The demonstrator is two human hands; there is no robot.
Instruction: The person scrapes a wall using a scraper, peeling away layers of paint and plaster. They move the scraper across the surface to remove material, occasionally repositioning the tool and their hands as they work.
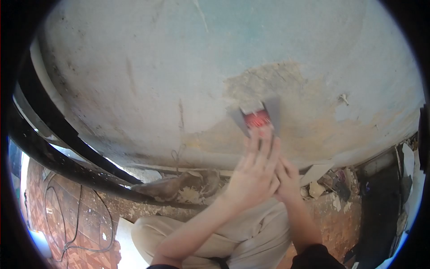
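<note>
Against the wall [148,80], a wide scraper [257,119] with a red part and a grey blade touches the lower edge of a bare, rough patch [268,83]. My left hand [255,172] is laid over the tool, its fingers reaching up onto the red part. Just beside and partly beneath it, my right hand [287,179] is closed round the handle, which is mostly hidden by the hands. Motion slightly blurs the tool and fingers.
Broken plaster and debris [192,186] lie along the wall's foot. Dark curved bars [67,157] run down the left side. A thin cable [78,246] loops over the parquet floor [92,215]. My crossed legs [251,228] are below the hands.
</note>
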